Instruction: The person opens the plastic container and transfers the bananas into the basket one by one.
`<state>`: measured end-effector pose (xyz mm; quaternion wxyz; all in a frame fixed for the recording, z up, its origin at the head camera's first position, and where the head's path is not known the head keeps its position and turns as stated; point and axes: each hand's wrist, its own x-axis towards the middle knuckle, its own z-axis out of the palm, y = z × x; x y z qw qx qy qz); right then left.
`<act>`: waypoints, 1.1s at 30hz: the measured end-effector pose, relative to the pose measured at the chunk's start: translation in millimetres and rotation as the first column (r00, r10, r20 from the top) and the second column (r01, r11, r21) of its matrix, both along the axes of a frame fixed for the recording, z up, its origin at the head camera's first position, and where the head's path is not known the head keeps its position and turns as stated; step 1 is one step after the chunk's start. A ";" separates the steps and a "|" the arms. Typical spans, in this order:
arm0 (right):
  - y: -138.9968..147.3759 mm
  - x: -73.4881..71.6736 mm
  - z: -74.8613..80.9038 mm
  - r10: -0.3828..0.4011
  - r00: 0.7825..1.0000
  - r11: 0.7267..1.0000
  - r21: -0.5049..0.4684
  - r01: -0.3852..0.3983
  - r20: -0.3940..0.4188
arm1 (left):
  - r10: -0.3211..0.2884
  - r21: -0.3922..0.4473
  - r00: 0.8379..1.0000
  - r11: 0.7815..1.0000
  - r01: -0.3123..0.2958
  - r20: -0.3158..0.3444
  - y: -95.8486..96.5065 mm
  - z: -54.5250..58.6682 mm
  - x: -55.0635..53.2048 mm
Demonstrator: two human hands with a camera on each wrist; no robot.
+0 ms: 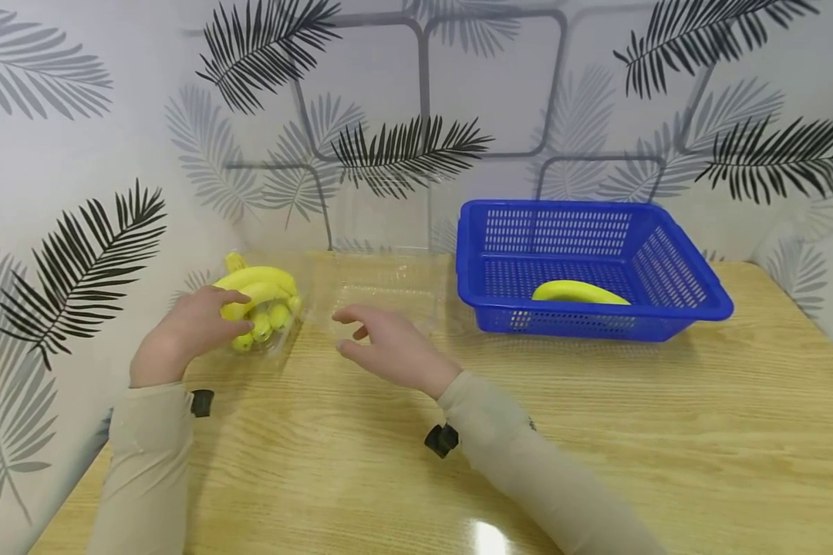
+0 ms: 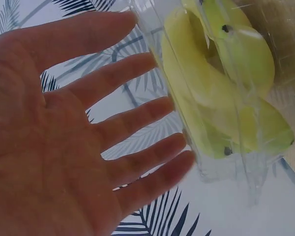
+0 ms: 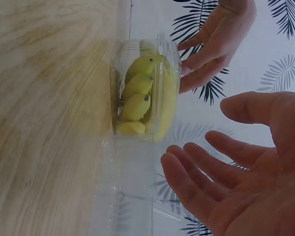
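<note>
Leaf-patterned wallpaper (image 1: 368, 89) backs the wooden table (image 1: 319, 455). From my remote feed, I'd judge the work partway: several bananas (image 1: 267, 277) sit in the clear box (image 2: 214, 173) at my left hand (image 1: 194, 327); one banana (image 1: 576, 290) lies in the blue basket (image 1: 597, 311) beyond my right hand (image 1: 396, 347), probably left to handle. Left fingers spread wide, tips against the box; right fingers part loosely, holding nothing, near a second clear box (image 1: 389, 281).

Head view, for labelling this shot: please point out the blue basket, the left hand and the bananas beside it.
Blue basket (image 1: 558, 233): head view, inner back wall.
Left hand (image 1: 200, 320): head view, back of the hand.
Bananas (image 1: 262, 291): head view, an upper banana's side.
</note>
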<state>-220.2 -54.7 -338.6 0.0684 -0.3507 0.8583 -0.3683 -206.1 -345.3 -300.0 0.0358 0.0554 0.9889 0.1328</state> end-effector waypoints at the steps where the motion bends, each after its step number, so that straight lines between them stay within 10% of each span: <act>1: -3.7 0.3 -1.4 0.004 1.000 1.000 -0.007 -0.003 0.023 | 0.002 0.007 1.000 1.000 -0.002 -0.007 -1.0 -0.1 -0.4; 11: -37.9 0.7 -16.7 0.073 0.978 0.995 -0.086 -0.057 0.195 | 0.129 0.211 0.991 0.968 -0.136 0.047 -30.1 -10.3 -4.0; 17: -60.0 -2.4 -26.2 0.160 0.923 0.968 -0.240 -0.077 0.351 | 0.172 0.447 0.965 0.860 -0.246 0.199 -58.4 -26.0 -3.7; 23: -77.5 -1.4 -37.3 0.247 0.838 0.929 -0.365 -0.062 0.486 | 0.094 0.597 0.964 0.769 -0.229 0.249 -81.8 -42.1 -0.5; 33: -88.8 3.2 -42.7 0.291 0.790 0.895 -0.445 -0.026 0.540 | 0.089 0.752 0.965 0.611 -0.247 0.245 -103.8 -49.0 4.8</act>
